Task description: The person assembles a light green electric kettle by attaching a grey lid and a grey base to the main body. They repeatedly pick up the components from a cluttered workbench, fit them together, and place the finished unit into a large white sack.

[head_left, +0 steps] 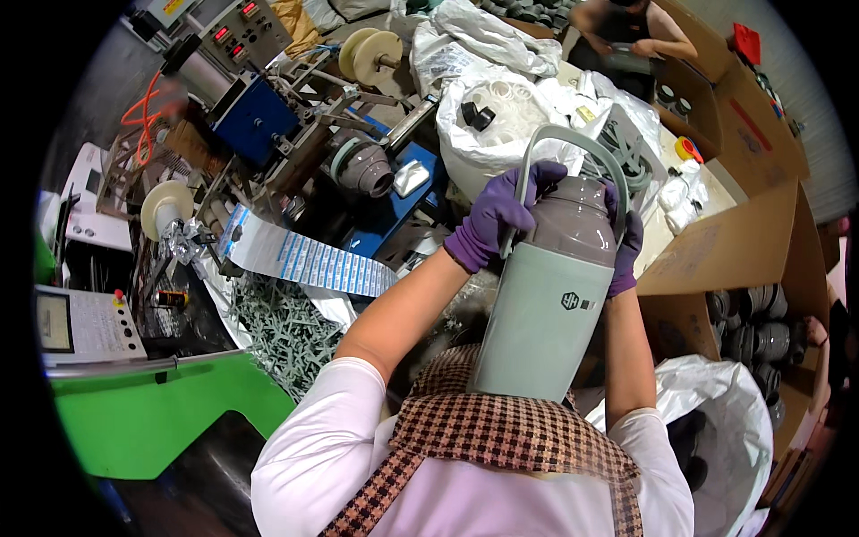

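Head cam: L fingers point(514, 211) & R fingers point(630, 240) hold jug handle point(559, 132), bag point(467, 159) behind, carton point(727, 238) R.

Right hand point(629, 253) partly out of sight behind the pale-green jug point(541, 318)

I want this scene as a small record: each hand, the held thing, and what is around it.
Left hand: purple glove, fingers around the handle
Right hand: purple glove, at the handle's other side, partly hidden
Held thing: pale green jug with grey-brown top, handle raised
Left side: label strip, green scraps
Ahead: white sack with clear rings
Right side: open cardboard box holding dark cups
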Demonstrator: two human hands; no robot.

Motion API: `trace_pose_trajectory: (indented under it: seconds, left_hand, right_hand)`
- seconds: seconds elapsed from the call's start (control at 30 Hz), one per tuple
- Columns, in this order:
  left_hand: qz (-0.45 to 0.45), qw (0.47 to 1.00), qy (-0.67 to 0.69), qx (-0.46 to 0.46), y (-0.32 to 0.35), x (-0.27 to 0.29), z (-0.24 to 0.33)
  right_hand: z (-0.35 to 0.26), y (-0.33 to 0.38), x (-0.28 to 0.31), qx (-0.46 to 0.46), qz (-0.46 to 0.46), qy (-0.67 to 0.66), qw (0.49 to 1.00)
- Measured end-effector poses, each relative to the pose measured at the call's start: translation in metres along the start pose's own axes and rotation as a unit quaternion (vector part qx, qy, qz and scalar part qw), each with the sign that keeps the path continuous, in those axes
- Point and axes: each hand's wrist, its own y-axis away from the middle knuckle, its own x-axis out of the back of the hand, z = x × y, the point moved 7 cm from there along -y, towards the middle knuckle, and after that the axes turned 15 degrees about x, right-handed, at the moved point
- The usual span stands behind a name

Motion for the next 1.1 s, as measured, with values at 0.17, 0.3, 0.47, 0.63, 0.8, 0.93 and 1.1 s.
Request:
trace_pose_trajectory:
  seconds: [0.17, 0.3, 0.47, 0.63, 0.8, 0.93, 1.1]
  left_hand:
    - [0.014, 0.973, -0.222, -0.058, 0.025, -0.061, 0.007]
    - [-0.148, 0.719, -0.566, -0.375, 0.071, -0.173, 0.036]
    - [0.009, 0.928, -0.326, -0.179, 0.015, -0.183, 0.013]
    - [-0.113, 0.856, -0.455, 0.218, -0.055, -0.189, -0.026]
    - [-0.212, 0.804, -0.47, 0.296, -0.103, -0.196, -0.075]
    - [-0.236, 0.764, -0.511, 0.317, -0.112, -0.192, -0.105]
    - [-0.179, 0.755, -0.613, 0.148, -0.112, -0.166, -0.092]
  right_hand:
    - [-0.021, 0.05, 0.008, 0.018, 0.117, 0.077, 0.99]
    - [-0.023, 0.092, 0.047, 0.062, 0.013, -0.078, 0.995]
    - [-0.118, 0.134, -0.041, 0.219, -0.132, 0.126, 0.958]
    - [-0.191, 0.187, -0.082, 0.356, -0.093, 0.59, 0.719]
    - [-0.356, 0.384, 0.09, 0.157, 0.209, 0.75, 0.608]
    - [-0.471, 0.64, 0.236, -0.333, 0.51, 0.661, 0.439]
    - [-0.454, 0.632, 0.237, -0.546, 0.18, 0.698, 0.428]
